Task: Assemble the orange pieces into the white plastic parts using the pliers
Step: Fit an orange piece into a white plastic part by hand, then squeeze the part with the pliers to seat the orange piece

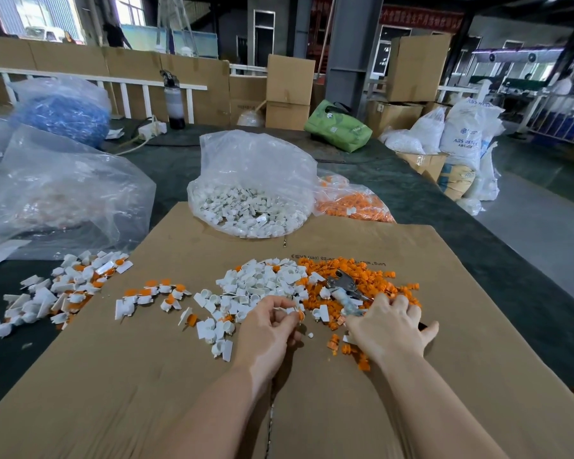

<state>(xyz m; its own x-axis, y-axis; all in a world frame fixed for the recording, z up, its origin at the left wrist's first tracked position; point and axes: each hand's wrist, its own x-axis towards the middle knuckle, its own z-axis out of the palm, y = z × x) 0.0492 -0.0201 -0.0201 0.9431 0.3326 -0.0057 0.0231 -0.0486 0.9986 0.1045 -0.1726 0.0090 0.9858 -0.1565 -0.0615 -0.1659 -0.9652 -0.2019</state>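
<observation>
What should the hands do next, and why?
Probably the right hand should close round the pliers and lift them. It already rests on the handles, in the orange pieces, while the left hand pinches a white part with an orange piece at its end, seemingly ready for pressing.
</observation>
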